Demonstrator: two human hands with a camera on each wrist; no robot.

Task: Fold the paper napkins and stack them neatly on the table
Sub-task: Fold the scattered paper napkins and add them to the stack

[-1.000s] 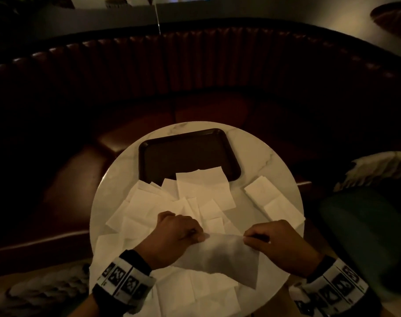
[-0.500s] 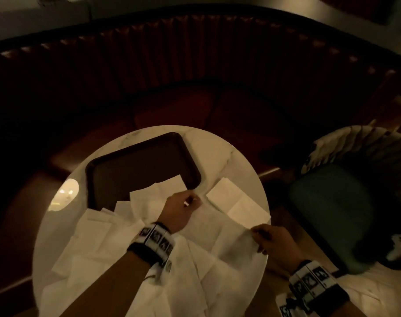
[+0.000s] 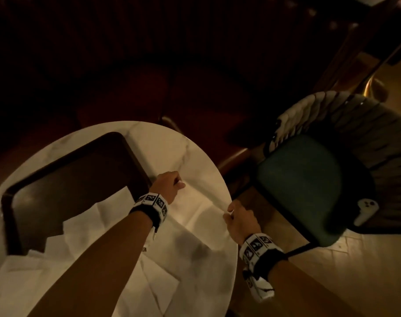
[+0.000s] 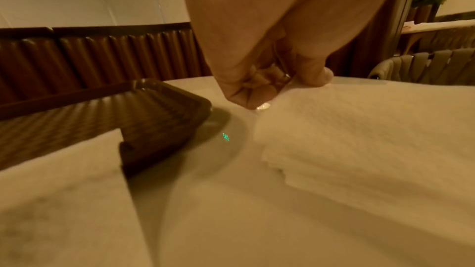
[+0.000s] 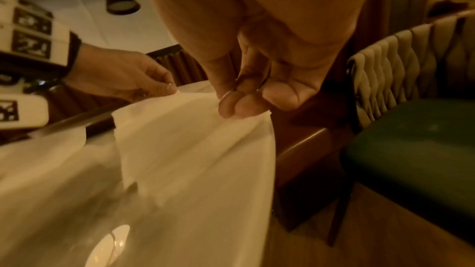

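Observation:
A white paper napkin is stretched over the right side of the round marble table. My left hand pinches its far corner low over the table beside the tray. At the table's right edge my right hand pinches the other corner between thumb and forefinger. Under the held napkin, a folded stack lies on the table. Several loose napkins cover the near left of the table, partly hidden by my left forearm.
A dark tray sits at the table's far left, napkins overlapping its near edge. A green-seated chair with a white controller on it stands right of the table. A dark padded bench curves behind.
The view swung right. Both hands carried the napkin from the table's near middle to its right side; the left hand reached forward past the tray corner and the right hand moved to the table's edge.

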